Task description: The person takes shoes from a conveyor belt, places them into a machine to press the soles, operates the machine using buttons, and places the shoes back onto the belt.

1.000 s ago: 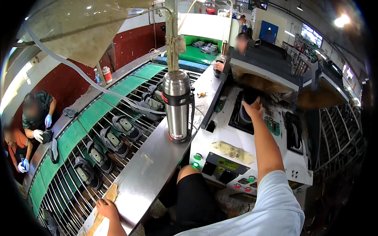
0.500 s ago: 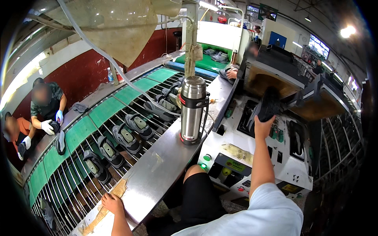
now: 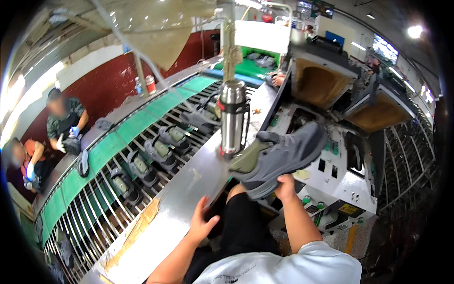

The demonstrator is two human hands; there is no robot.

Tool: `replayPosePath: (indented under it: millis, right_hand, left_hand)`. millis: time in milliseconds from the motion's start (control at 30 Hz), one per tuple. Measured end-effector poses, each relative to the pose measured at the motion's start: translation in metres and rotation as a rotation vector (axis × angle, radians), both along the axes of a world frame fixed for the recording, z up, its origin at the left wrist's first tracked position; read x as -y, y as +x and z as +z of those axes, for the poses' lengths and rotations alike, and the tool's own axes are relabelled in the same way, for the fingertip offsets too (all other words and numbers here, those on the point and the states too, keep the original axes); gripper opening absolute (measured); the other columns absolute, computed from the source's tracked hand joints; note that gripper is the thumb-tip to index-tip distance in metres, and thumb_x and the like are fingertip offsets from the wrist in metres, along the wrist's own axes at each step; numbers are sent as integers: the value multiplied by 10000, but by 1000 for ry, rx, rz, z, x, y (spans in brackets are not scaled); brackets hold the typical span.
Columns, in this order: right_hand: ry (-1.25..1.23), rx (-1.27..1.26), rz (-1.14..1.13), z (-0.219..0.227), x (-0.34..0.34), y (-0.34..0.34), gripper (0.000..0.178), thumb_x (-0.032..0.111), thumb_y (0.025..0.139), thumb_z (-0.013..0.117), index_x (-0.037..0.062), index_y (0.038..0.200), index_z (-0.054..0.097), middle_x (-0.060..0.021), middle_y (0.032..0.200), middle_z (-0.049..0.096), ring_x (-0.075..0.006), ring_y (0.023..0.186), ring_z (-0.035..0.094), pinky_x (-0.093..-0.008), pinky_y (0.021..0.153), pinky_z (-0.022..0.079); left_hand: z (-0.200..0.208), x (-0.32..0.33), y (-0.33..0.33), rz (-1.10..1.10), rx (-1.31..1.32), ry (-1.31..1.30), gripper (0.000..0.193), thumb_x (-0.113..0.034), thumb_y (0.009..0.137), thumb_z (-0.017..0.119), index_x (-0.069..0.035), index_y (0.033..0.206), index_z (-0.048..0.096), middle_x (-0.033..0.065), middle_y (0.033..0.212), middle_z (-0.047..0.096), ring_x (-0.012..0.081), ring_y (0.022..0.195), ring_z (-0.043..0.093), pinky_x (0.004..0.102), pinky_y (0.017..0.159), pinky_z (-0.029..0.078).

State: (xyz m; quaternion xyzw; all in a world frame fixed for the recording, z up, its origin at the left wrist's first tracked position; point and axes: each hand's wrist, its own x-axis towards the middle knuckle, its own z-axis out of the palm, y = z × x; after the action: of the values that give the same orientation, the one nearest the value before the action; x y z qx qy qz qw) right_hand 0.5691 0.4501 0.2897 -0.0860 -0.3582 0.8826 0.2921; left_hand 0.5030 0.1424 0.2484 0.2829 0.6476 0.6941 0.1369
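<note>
- We see the right hand (image 3: 285,183) raised above the lap, its fingers curled under the sole of a grey shoe (image 3: 279,156) and gripping it from below; the shoe is held in the air, toe pointing up and to the right, olive-lined opening towards the left.
- The shoe hangs between the right edge of the steel counter (image 3: 184,199) and the white machine (image 3: 331,175) on the right, touching neither as far as we can tell.
- The left hand (image 3: 202,223) rests at the counter's right edge, near its lower end, fingers spread and open, thumb out to the side, holding nothing.
- A steel flask (image 3: 232,118) stands upright on the counter, further along the same edge, just left of the held shoe.
- Left of the counter runs a rack conveyor (image 3: 118,189) with metal rods, carrying several grey shoes (image 3: 161,151) in a row, and beyond it a green belt (image 3: 142,120).
- At the far left side of the belt two other people (image 3: 64,123) sit, gloved hands busy with dark pieces; we cannot tell what those pieces are.
</note>
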Motion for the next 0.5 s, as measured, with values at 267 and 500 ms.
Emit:
replayPosePath:
  millis: [267, 500]
  right_hand:
    - [248, -79, 820, 49, 154, -23, 905, 64, 724, 669, 63, 1459, 141, -85, 1382, 361, -215, 1283, 365, -362, 1049, 307]
    - [120, -150, 1179, 43, 203, -34, 936, 43, 713, 631, 107, 1482, 102, -105, 1399, 359, -238, 1320, 343, -391, 1088, 281]
  left_hand:
    - [83, 36, 22, -42, 545, 866, 880, -359, 660, 774, -9, 1349, 353, 153, 1295, 478, 292, 1173, 507, 424, 1010, 411]
    - [81, 92, 62, 319, 308, 702, 936, -449, 690, 726, 20, 1380, 302, 200, 1337, 453, 316, 1192, 508, 414, 993, 444]
